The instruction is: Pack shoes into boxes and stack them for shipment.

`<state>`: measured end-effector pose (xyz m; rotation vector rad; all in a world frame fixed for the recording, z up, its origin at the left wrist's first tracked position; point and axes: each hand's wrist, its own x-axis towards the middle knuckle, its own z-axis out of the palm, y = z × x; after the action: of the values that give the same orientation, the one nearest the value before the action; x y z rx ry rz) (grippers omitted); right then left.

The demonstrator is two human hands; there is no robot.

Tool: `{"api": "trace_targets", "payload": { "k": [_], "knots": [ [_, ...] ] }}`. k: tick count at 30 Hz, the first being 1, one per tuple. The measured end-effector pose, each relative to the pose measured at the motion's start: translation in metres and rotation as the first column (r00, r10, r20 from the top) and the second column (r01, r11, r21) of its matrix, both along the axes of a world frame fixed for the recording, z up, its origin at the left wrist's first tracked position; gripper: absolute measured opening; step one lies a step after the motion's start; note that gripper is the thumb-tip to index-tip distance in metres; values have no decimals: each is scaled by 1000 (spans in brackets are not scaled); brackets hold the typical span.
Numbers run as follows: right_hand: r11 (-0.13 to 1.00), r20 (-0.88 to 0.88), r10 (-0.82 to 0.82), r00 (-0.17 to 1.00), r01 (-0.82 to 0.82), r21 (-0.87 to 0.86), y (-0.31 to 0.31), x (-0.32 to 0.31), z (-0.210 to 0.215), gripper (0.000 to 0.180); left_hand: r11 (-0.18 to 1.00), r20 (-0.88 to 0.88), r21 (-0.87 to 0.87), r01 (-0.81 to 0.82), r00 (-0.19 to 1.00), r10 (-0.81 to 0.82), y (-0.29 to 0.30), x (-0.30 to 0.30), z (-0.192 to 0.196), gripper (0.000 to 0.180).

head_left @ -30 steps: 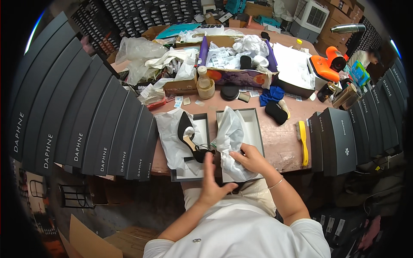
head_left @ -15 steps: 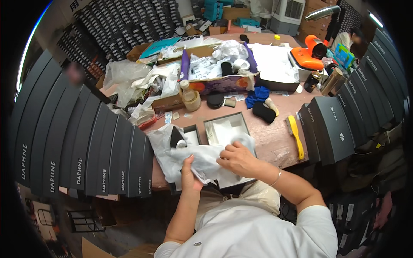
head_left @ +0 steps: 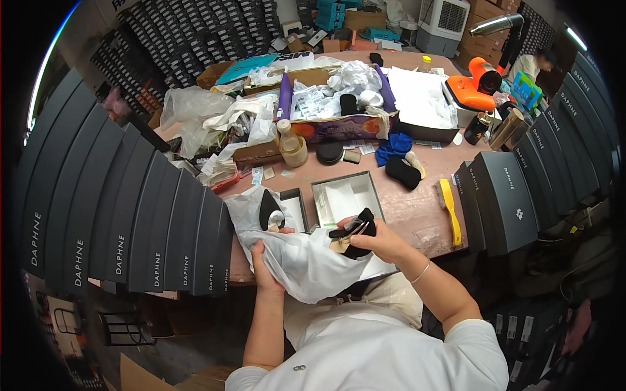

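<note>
My right hand (head_left: 379,242) grips a black shoe (head_left: 354,228) with a tan inner sole, held just over the near edge of the table. My left hand (head_left: 262,260) clutches a sheet of white wrapping paper (head_left: 300,260) that sags below the shoe. A second black shoe (head_left: 268,212) lies wrapped in white paper inside the left half of an open grey shoe box (head_left: 300,208). The box's other half (head_left: 345,199), lined with white paper, stands just beyond my right hand.
Rows of black shoe boxes (head_left: 117,215) stand to the left and more (head_left: 508,195) to the right. A yellow brush (head_left: 450,208), black pads (head_left: 401,173), a blue cloth (head_left: 393,146), a jar (head_left: 292,146) and a cluttered purple carton (head_left: 339,107) cover the pink table (head_left: 417,215).
My right hand has lifted a black shoe out of the paper. The white paper, raised over the box a second ago, now hangs low in my left hand.
</note>
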<state>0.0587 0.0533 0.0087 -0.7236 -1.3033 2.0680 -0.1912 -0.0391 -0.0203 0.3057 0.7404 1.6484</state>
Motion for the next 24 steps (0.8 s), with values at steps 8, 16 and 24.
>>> {"api": "trace_targets", "payload": {
  "k": [8, 16, 24],
  "knots": [
    [988, -13, -152, 988, 152, 37, -16, 53, -14, 34, 986, -512, -88, 139, 843, -164, 5, -29, 15, 19],
    [803, 482, -558, 676, 294, 518, -22, 138, 49, 24, 875, -688, 411, -254, 543, 481, 85, -10, 62, 23],
    [564, 39, -746, 665, 599, 569, -37, 83, 1, 37, 604, -885, -227, 764, 97, -456, 46, 96, -47, 76]
  ]
}}
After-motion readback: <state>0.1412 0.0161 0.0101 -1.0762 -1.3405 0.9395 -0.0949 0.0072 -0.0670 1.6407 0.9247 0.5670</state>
